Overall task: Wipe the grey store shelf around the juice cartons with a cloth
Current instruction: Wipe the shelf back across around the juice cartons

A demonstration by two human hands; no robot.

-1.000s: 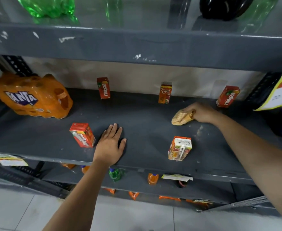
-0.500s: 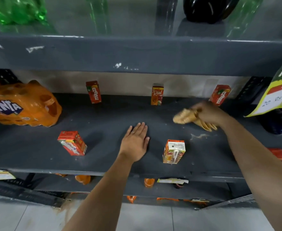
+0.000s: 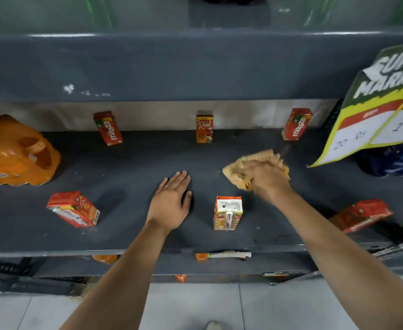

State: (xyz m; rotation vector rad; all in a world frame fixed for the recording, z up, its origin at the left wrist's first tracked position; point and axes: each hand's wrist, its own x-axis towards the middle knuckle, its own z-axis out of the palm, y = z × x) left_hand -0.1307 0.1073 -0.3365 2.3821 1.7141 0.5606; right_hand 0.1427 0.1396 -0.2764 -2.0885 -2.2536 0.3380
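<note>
yellow cloth [image 3: 255, 163] bunched in my right hand [image 3: 267, 178], left hand [image 3: 169, 201] flat, holding nothing; a near sweep could topple the upright carton [image 3: 227, 213].

Orange Fanta multipack [image 3: 12, 153] is sitting at far left. Supermarket price sign [image 3: 376, 110] is hanging at upper right, overlapping a blue shrink-wrapped pack [image 3: 393, 160]. Green bottles [image 3: 98, 13] are blurring above; orange bottles [image 3: 105, 258] showing below.
</note>
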